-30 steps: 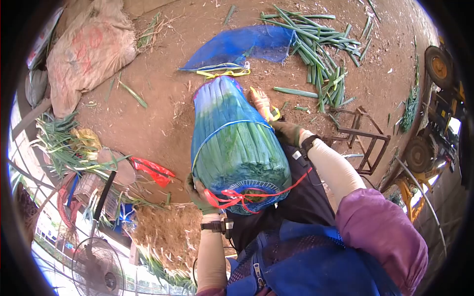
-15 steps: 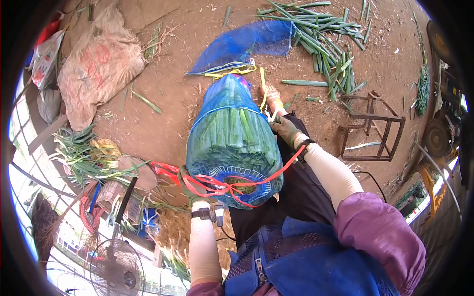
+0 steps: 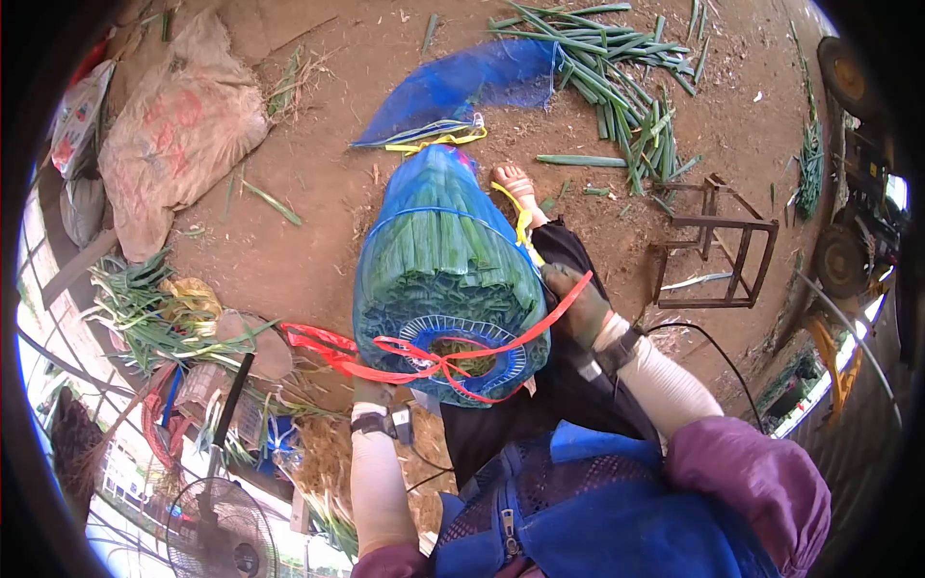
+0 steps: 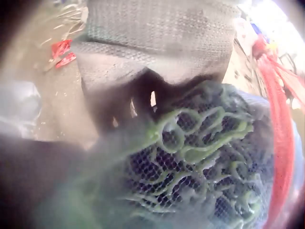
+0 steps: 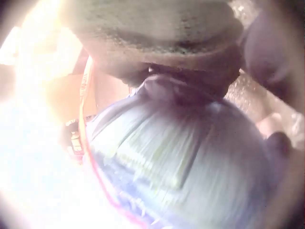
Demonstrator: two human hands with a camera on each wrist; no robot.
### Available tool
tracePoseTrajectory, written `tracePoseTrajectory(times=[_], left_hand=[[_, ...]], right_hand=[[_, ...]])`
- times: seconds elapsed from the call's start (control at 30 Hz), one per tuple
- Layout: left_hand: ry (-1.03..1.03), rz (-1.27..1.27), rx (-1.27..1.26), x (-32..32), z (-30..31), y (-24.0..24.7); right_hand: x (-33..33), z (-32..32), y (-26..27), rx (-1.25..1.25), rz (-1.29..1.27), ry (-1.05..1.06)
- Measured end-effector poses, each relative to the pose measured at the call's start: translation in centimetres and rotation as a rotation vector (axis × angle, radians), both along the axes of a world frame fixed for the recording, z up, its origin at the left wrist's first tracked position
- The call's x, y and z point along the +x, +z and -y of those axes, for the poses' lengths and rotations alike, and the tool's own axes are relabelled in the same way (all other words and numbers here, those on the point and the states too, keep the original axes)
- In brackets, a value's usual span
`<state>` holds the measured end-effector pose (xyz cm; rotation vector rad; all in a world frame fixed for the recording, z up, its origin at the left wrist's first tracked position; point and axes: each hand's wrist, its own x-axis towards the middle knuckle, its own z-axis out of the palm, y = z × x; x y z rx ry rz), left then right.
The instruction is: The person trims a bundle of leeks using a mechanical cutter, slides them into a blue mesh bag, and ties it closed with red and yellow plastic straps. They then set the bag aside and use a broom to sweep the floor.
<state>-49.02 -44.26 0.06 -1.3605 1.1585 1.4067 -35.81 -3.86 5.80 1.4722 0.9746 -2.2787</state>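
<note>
A blue mesh bag (image 3: 424,173) packed with green onions (image 3: 448,241) stands before me, leaning against my dark trousers. Its stitched ring of an opening (image 3: 462,349) faces me, with a red ribbon (image 3: 395,364) knotted across it. My left hand (image 3: 374,390) holds the bag low on its left side, partly hidden under the ribbon; up close, the gloved fingers run down beside cut, tubular leaf ends (image 4: 200,138). Gripping gathered mesh on the bag's right side is my gloved right hand (image 3: 578,303). A yellow cord (image 3: 520,220) runs past a foot (image 3: 515,185) toward that hand.
Another blue net (image 3: 443,91) lies flat beyond the bag, beside loose green onion leaves (image 3: 617,87). A rusty metal frame (image 3: 718,241) stands right, near a wheeled machine (image 3: 848,193). On the left are a sack (image 3: 183,130), more onions (image 3: 145,308) and a fan (image 3: 222,530).
The bag's upper end has tipped toward me and its ring opening shows more fully. My right hand has moved down along its side. The red ribbon now trails to the left.
</note>
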Motion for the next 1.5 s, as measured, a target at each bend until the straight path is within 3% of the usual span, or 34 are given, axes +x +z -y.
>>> tracePoseTrajectory(times=[0.1, 0.17, 0.2, 0.23, 0.3, 0.43, 0.53, 0.63, 0.67, 0.77, 0.8, 0.87, 0.9, 0.93, 0.97, 1.0, 1.07, 1.1, 1.13, 1.17, 1.23, 1.3, 1.33, 1.4, 1.43, 1.5], left_hand=[[0.065, 0.022, 0.069, 5.1, 6.9, -7.6], [0.107, 0.034, 0.017, 3.8, 2.1, -4.7], [0.069, 0.008, 0.01, 3.0, -0.1, -3.4], [0.095, -0.067, 0.06, 4.1, 0.8, -5.1], [0.14, -0.183, 0.099, 5.2, 1.0, -6.2], [0.091, -0.269, 0.072, 5.1, -3.2, -2.9], [-0.04, -0.257, 0.076, 4.7, -4.5, -0.4], [-0.162, -0.328, 0.117, 6.0, -2.7, -0.2], [-0.216, -0.321, 0.044, 6.8, -2.4, 0.5], [-0.654, -0.39, 0.01, 9.2, 1.5, -1.3], [-0.513, -0.324, 0.023, 9.2, 1.2, -1.3], [-0.233, -0.193, 0.046, 9.0, 0.9, -1.4], [-0.191, -0.19, 0.06, 9.5, 1.6, -2.3], [-0.148, -0.186, 0.07, 10.7, 3.0, -3.9], [-0.105, -0.18, 0.077, 11.5, 3.9, -4.7], [-0.115, -0.2, 0.085, 11.3, 3.3, -4.0], [-0.133, -0.247, 0.102, 9.8, 0.7, -2.5], [-0.167, -0.251, 0.135, 9.8, 0.7, -2.9], [-0.196, -0.255, 0.16, 10.1, 1.0, -3.3], [-0.221, -0.26, 0.178, 10.5, 1.6, -3.5], [-0.401, -0.4, 0.129, 9.6, 0.0, -2.8], [-0.194, -0.404, 0.149, 7.6, -2.7, -1.6], [-0.002, -0.261, 0.101, 7.2, -3.3, -2.1], [0.062, -0.237, 0.056, 6.8, -3.9, -2.1], [0.093, -0.225, 0.038, 6.2, -4.5, -1.7], [0.025, -0.303, -0.047, 5.4, -6.1, -0.4]], right_hand=[[-2.2, -2.7, 0.5, 0.176, 0.086, 0.364], [-2.4, -4.5, 0.1, 0.405, 0.045, 0.689], [-2.2, -4.5, -1.1, 0.35, -0.004, 0.466], [-2.3, -5.1, -1.4, 0.328, -0.075, 0.252], [-2.1, -6.6, -2.8, 0.358, -0.041, -0.029], [-1.4, -9.0, -5.2, 0.268, 0.186, -0.137], [1.3, -11.3, -10.7, 1.383, -0.138, 1.136], [-0.9, -11.6, -12.1, 0.705, 0.419, 0.331], [-0.6, -12.3, -12.2, 0.778, 0.468, 0.392], [1.1, -12.9, -11.3, 0.702, 0.607, 0.291], [1.2, -13.1, -9.8, 0.688, 0.67, 0.329], [3.1, -14.4, -8.9, 0.854, 0.673, 0.601], [3.8, -14.7, -8.6, 0.931, 0.668, 0.74], [3.5, -14.2, -8.2, 0.781, 0.543, 0.496], [2.9, -13.8, -8.1, 0.721, 0.356, 0.427], [2.2, -13.2, -8.2, 0.658, 0.17, 0.354], [-1.0, -12.5, -7.3, 0.477, 0.063, 0.394], [-3.2, -12.4, -7.0, 0.353, 0.135, 0.511], [-4.3, -12.0, -8.6, 0.405, 0.185, 0.731], [-5.7, -11.9, -10.2, 0.266, 0.429, 0.772], [-8.5, -10.2, -10.7, 0.209, 0.569, 0.992], [-5.3, -9.2, -15.6, 0.391, 0.152, 0.88], [-5.9, -9.0, -14.5, 0.369, 0.178, 0.811], [-7.3, -8.6, -12.1, 0.331, 0.225, 0.667], [-7.0, -9.1, -11.9, 0.249, 0.299, 0.488], [-6.4, -10.0, -11.1, 0.293, 0.07, 0.278]])
